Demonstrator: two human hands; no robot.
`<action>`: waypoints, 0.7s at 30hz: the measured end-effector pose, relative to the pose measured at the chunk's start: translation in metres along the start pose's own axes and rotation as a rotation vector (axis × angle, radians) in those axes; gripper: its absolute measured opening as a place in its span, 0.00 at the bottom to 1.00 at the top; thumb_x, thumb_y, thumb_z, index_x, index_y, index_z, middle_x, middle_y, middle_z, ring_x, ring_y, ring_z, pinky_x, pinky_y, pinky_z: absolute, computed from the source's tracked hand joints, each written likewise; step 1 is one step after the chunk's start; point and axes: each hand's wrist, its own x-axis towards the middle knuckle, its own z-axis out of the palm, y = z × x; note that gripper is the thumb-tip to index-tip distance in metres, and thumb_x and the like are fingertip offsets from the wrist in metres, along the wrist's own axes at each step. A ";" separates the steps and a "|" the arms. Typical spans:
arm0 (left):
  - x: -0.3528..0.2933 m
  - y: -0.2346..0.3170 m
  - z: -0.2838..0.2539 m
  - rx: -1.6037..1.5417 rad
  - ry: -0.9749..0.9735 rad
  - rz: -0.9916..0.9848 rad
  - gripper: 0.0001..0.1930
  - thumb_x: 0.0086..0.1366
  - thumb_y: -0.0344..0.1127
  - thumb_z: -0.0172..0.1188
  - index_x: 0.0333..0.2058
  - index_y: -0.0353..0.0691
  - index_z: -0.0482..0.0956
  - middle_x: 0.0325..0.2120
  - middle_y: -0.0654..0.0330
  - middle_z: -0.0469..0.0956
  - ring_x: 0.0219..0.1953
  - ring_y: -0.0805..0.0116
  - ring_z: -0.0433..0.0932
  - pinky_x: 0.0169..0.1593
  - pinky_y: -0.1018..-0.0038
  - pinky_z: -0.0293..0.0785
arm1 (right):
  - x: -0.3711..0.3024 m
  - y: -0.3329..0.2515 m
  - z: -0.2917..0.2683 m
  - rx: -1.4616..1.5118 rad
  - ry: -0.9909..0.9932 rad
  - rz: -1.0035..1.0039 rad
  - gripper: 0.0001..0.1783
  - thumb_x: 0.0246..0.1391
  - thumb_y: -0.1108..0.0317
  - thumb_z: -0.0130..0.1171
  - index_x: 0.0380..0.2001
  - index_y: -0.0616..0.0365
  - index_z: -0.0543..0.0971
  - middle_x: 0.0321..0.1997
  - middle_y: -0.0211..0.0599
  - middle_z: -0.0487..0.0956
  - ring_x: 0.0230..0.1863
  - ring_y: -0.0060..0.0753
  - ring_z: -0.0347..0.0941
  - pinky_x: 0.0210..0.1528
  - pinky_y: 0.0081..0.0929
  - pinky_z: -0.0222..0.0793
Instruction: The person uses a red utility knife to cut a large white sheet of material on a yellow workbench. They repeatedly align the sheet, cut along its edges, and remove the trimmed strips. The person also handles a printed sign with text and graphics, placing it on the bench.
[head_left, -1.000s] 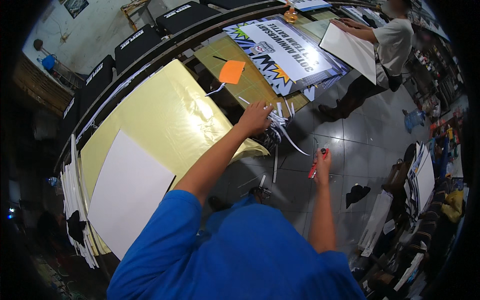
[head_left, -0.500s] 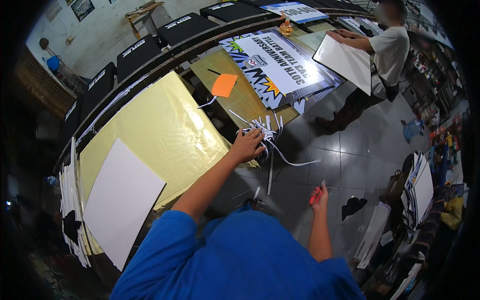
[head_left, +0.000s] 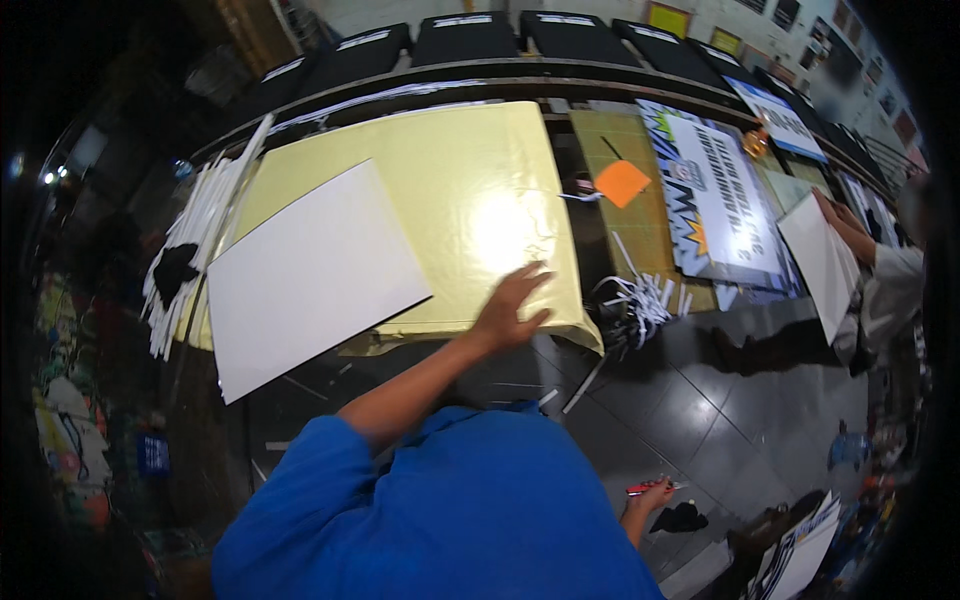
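Note:
My left hand [head_left: 510, 308] is open, fingers spread, over the near right part of a table covered in shiny yellow sheeting [head_left: 470, 140]; I cannot tell whether it touches the sheeting. To its left lies a large white board [head_left: 310, 280], slanted across the cover. Low on the right, my right hand [head_left: 654, 496] is closed around a red utility knife [head_left: 640, 489], held away from the table above the floor. A bunch of white cut strips [head_left: 640, 305] hangs at the table edge, right of my left hand.
An orange piece [head_left: 622, 183] lies on a greenish cutting mat [head_left: 590, 135]. Beyond it are printed boards [head_left: 720, 190]. At the right a person [head_left: 890, 290] handles a white panel [head_left: 815, 260]. White strips [head_left: 195, 260] stack at the left; more boards [head_left: 800, 555] lean low right.
The view has swung left. My left hand has let go of the white strips and moved left over the yellow sheeting. My right hand still holds the red knife.

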 end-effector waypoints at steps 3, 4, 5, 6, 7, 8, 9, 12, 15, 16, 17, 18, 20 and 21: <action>-0.082 -0.064 -0.105 0.167 0.334 -0.248 0.29 0.55 0.35 0.70 0.56 0.40 0.73 0.57 0.48 0.71 0.64 0.49 0.64 0.66 0.58 0.59 | -0.022 -0.045 0.044 -0.002 -0.071 -0.159 0.07 0.66 0.66 0.51 0.44 0.54 0.70 0.26 0.26 0.66 0.20 0.16 0.62 0.20 0.21 0.62; -0.112 -0.087 -0.146 0.308 0.418 -0.358 0.28 0.55 0.35 0.69 0.56 0.40 0.73 0.57 0.48 0.71 0.64 0.48 0.64 0.66 0.58 0.59 | -0.026 -0.062 0.059 0.017 -0.096 -0.206 0.08 0.66 0.65 0.52 0.45 0.54 0.70 0.26 0.25 0.67 0.20 0.16 0.62 0.20 0.20 0.61; -0.156 -0.118 -0.194 0.523 0.522 -0.485 0.30 0.56 0.37 0.69 0.57 0.38 0.71 0.58 0.47 0.70 0.64 0.48 0.64 0.67 0.59 0.59 | -0.031 -0.077 0.077 0.035 -0.134 -0.248 0.08 0.66 0.65 0.52 0.45 0.53 0.70 0.27 0.25 0.67 0.21 0.15 0.62 0.20 0.18 0.61; -0.208 -0.144 -0.244 0.698 0.645 -0.643 0.33 0.56 0.38 0.69 0.59 0.35 0.68 0.60 0.45 0.67 0.64 0.47 0.63 0.67 0.59 0.59 | -0.048 -0.096 0.099 0.068 -0.228 -0.240 0.09 0.66 0.66 0.51 0.47 0.53 0.69 0.28 0.25 0.67 0.22 0.15 0.62 0.21 0.18 0.61; -0.259 -0.158 -0.289 0.890 0.759 -0.799 0.34 0.56 0.41 0.70 0.58 0.33 0.67 0.59 0.44 0.67 0.62 0.47 0.65 0.65 0.58 0.60 | -0.072 -0.115 0.120 0.102 -0.317 -0.232 0.11 0.67 0.67 0.51 0.50 0.53 0.69 0.28 0.24 0.67 0.22 0.14 0.61 0.21 0.17 0.60; -0.300 -0.159 -0.323 0.895 0.911 -0.963 0.33 0.55 0.42 0.71 0.56 0.33 0.68 0.55 0.43 0.69 0.59 0.46 0.67 0.62 0.56 0.64 | -0.093 -0.131 0.138 0.141 -0.394 -0.231 0.13 0.67 0.67 0.50 0.53 0.53 0.69 0.29 0.24 0.67 0.22 0.14 0.61 0.22 0.17 0.60; -0.341 -0.158 -0.344 0.980 1.091 -1.174 0.34 0.54 0.43 0.72 0.55 0.32 0.68 0.52 0.44 0.71 0.56 0.47 0.69 0.59 0.56 0.67 | -0.111 -0.140 0.157 0.151 -0.441 -0.239 0.14 0.67 0.68 0.50 0.54 0.53 0.69 0.29 0.24 0.67 0.23 0.14 0.61 0.22 0.16 0.60; -0.439 -0.152 -0.361 -0.207 1.627 -1.346 0.42 0.54 0.48 0.72 0.61 0.33 0.62 0.61 0.45 0.61 0.60 0.57 0.66 0.58 0.56 0.66 | -0.161 -0.144 0.204 0.169 -0.569 -0.242 0.17 0.67 0.69 0.49 0.58 0.53 0.68 0.31 0.23 0.66 0.23 0.13 0.60 0.23 0.15 0.60; -0.459 -0.130 -0.331 -0.855 1.918 -1.518 0.47 0.54 0.51 0.71 0.66 0.43 0.54 0.67 0.55 0.53 0.63 0.62 0.62 0.62 0.58 0.60 | -0.212 -0.127 0.247 0.153 -0.692 -0.222 0.18 0.67 0.70 0.49 0.58 0.54 0.67 0.30 0.23 0.66 0.23 0.13 0.60 0.23 0.15 0.59; -0.473 -0.137 -0.325 -0.944 1.871 -1.414 0.46 0.54 0.51 0.72 0.65 0.44 0.54 0.65 0.57 0.55 0.61 0.62 0.64 0.62 0.58 0.60 | -0.229 -0.117 0.258 0.153 -0.720 -0.211 0.18 0.67 0.70 0.49 0.58 0.54 0.67 0.29 0.23 0.66 0.23 0.13 0.60 0.23 0.15 0.59; -0.494 -0.143 -0.318 -1.022 1.835 -1.306 0.46 0.54 0.51 0.72 0.65 0.45 0.54 0.63 0.58 0.58 0.60 0.62 0.65 0.62 0.58 0.60 | -0.245 -0.108 0.271 0.149 -0.758 -0.195 0.18 0.67 0.70 0.50 0.58 0.55 0.67 0.29 0.23 0.66 0.23 0.13 0.60 0.23 0.15 0.59; -0.508 -0.147 -0.314 -1.098 1.793 -1.200 0.46 0.54 0.51 0.73 0.64 0.45 0.54 0.62 0.60 0.60 0.58 0.61 0.67 0.61 0.59 0.60 | -0.259 -0.102 0.282 0.095 -0.831 -0.208 0.18 0.67 0.70 0.50 0.58 0.55 0.67 0.29 0.23 0.66 0.23 0.13 0.60 0.23 0.15 0.59; -0.495 -0.146 -0.313 -1.083 1.791 -1.142 0.29 0.58 0.47 0.70 0.52 0.42 0.68 0.50 0.62 0.71 0.49 0.65 0.72 0.57 0.62 0.67 | -0.285 -0.092 0.293 -0.008 -0.955 -0.249 0.18 0.66 0.70 0.50 0.58 0.56 0.67 0.28 0.23 0.67 0.22 0.12 0.60 0.23 0.15 0.60; -0.502 -0.145 -0.318 -1.076 1.760 -1.110 0.25 0.59 0.46 0.70 0.48 0.42 0.70 0.48 0.63 0.72 0.48 0.67 0.72 0.57 0.64 0.68 | -0.300 -0.088 0.301 -0.037 -0.979 -0.220 0.18 0.66 0.70 0.50 0.58 0.56 0.67 0.29 0.23 0.67 0.22 0.12 0.61 0.23 0.15 0.60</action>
